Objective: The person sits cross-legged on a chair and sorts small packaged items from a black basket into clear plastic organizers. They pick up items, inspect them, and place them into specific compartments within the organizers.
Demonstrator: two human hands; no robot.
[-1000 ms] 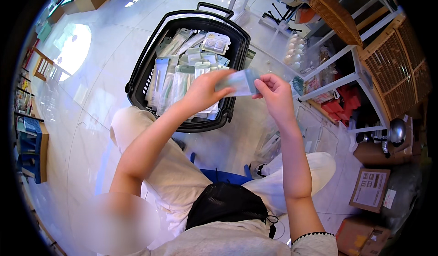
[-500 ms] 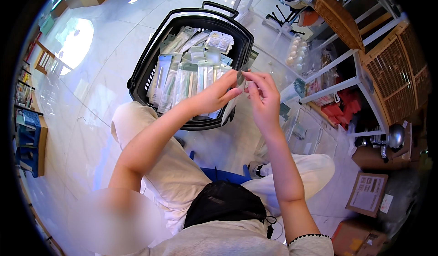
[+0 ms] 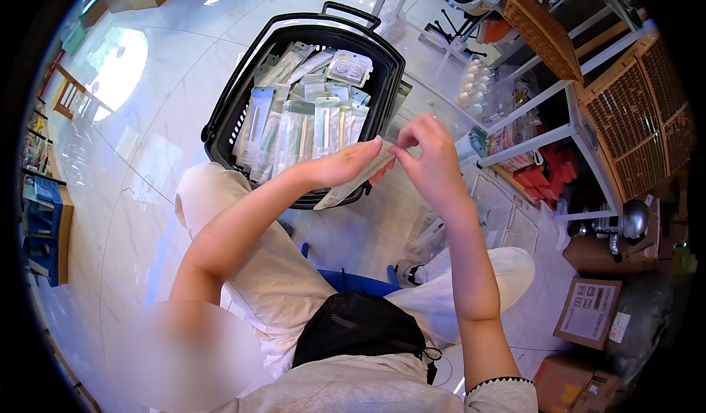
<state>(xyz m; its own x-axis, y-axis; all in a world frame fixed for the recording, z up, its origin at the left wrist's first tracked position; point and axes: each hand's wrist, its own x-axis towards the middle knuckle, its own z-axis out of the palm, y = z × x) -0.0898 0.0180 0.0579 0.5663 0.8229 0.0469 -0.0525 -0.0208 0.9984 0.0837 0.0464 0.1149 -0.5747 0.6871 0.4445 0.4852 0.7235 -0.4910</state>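
A long, narrow clear packet (image 3: 340, 194) slants over the near right rim of a black basket (image 3: 220, 148). My left hand (image 3: 342, 166) is closed around the packet's upper part, its thumb along the near face. At the packet's top end, my right hand (image 3: 432, 159) pinches with thumb and forefinger, the other fingers curled. What exactly lies inside the packet is too blurred to tell. Filling the basket are several similar flat packets (image 3: 294, 130) with pale green tops and slim items inside. Among them sits a small clear-lidded white case (image 3: 348, 67).
To the right stands a white metal rack (image 3: 529, 148) with red items (image 3: 551, 177) low down and wicker baskets (image 3: 540, 30) above. Cardboard boxes (image 3: 587, 310) are at the lower right. Beneath me is a blue seat (image 3: 353, 281). A blue crate (image 3: 45, 229) is at the far left.
The packet has turned, so its lower end now points toward the lower left and more of its face shows. My right hand has rotated and moved slightly down and right.
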